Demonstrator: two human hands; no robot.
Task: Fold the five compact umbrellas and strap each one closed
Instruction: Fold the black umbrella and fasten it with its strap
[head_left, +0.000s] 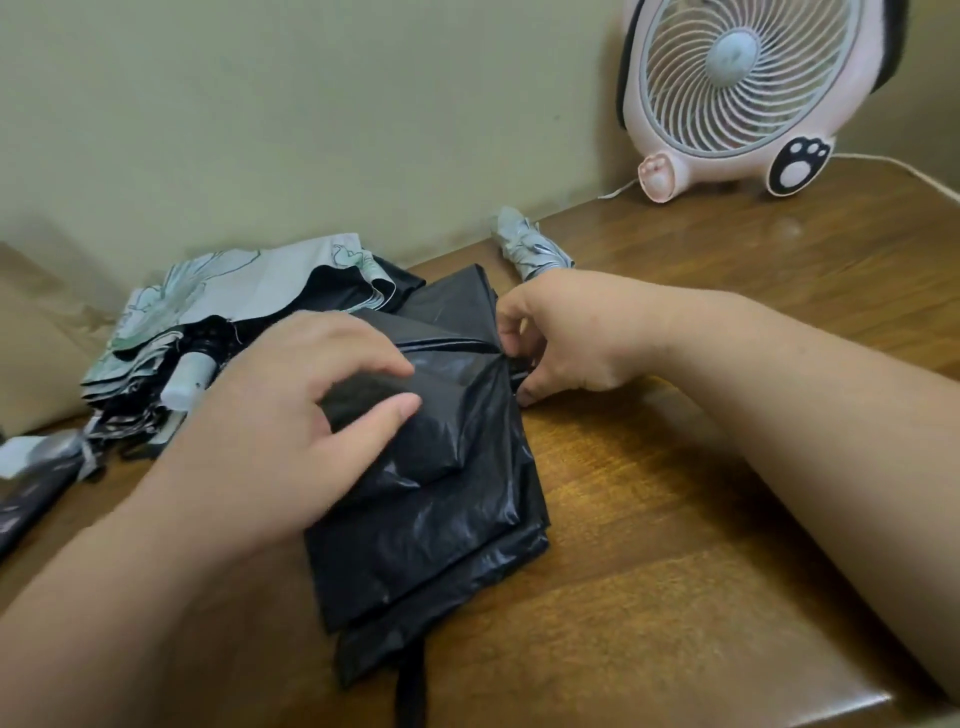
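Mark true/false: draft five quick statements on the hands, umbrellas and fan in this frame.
1. The left hand and right hand both hold the black umbrella. True.
2. The fan stands on the floor. False: it stands on the table, by the wall.
3. The flowered umbrella lies left of the black one. True.
4. The black umbrella is strapped closed. False: its cloth is loose and spread.
5. A small pale umbrella lies beyond the right hand. True.

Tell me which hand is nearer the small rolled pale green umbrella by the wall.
Right. The right hand lies just in front of the rolled pale green umbrella; the left hand grips the black umbrella, farther left.
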